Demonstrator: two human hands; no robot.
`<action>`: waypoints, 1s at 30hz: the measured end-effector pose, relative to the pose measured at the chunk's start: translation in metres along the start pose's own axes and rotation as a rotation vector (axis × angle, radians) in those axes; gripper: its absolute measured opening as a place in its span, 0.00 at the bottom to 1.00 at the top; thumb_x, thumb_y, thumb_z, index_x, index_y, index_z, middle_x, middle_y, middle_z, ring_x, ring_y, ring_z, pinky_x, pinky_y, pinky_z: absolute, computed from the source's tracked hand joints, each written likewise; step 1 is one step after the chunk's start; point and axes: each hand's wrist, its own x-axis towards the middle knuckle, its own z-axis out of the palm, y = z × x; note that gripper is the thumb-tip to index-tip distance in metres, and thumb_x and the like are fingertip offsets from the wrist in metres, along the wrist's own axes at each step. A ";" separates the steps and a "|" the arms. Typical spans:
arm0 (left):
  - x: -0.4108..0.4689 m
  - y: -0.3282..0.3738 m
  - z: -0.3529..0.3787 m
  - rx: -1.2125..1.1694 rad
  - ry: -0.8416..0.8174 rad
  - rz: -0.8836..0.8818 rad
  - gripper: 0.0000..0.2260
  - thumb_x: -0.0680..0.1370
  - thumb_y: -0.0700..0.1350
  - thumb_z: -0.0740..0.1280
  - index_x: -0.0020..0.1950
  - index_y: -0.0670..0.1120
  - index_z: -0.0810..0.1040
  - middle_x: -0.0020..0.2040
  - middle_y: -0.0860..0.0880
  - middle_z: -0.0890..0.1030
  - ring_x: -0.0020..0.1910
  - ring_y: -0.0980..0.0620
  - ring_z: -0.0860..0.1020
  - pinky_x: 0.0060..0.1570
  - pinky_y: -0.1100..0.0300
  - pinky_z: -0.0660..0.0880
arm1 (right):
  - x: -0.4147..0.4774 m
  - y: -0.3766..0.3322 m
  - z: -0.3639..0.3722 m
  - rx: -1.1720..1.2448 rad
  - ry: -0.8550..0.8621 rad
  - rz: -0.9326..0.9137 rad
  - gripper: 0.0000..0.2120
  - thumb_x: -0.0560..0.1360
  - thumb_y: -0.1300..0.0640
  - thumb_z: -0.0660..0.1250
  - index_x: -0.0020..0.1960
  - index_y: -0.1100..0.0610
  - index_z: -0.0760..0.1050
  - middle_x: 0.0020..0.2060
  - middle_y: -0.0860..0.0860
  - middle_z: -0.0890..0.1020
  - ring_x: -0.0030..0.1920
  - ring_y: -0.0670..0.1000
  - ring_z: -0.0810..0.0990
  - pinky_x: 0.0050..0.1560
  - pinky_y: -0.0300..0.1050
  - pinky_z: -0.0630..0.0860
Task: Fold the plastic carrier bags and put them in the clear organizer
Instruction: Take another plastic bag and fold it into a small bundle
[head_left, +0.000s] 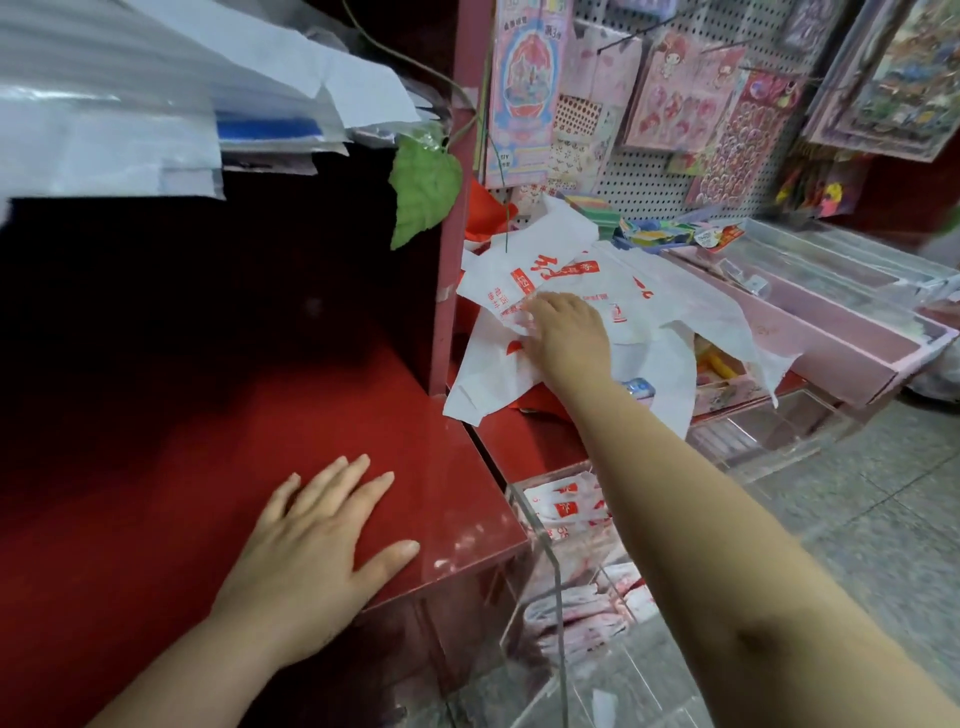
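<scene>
The right hand (566, 338), at frame centre, lies palm-down on the heap of loose white carrier bags (545, 291), fingers curled into the top sheet — whether it has truly pinched it, I cannot tell. The heap spreads up and right from the knuckles. The left hand (317, 545) rests flat and empty on the red shelf (208, 415), well apart. The clear organizer (556, 582) — folded bags inside — sits below, near the right forearm.
</scene>
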 end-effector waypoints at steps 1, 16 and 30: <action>0.001 -0.001 0.001 -0.003 -0.002 0.004 0.59 0.44 0.71 0.14 0.75 0.58 0.40 0.67 0.64 0.34 0.64 0.66 0.31 0.68 0.60 0.32 | 0.005 0.002 0.001 0.012 0.029 0.024 0.16 0.77 0.60 0.58 0.63 0.59 0.73 0.62 0.56 0.74 0.64 0.56 0.68 0.62 0.44 0.59; -0.025 0.003 -0.011 -0.573 0.430 0.012 0.34 0.72 0.62 0.64 0.70 0.62 0.45 0.68 0.67 0.50 0.71 0.61 0.55 0.67 0.65 0.52 | -0.119 -0.047 -0.046 0.537 0.525 -0.328 0.18 0.64 0.66 0.54 0.53 0.61 0.72 0.52 0.51 0.77 0.51 0.54 0.72 0.57 0.33 0.63; -0.122 -0.097 -0.004 0.035 0.517 0.316 0.27 0.65 0.55 0.64 0.63 0.51 0.68 0.58 0.54 0.79 0.62 0.55 0.69 0.67 0.59 0.52 | -0.173 -0.197 -0.022 0.418 -0.085 -0.904 0.17 0.66 0.57 0.55 0.50 0.55 0.77 0.46 0.53 0.83 0.48 0.53 0.81 0.48 0.50 0.78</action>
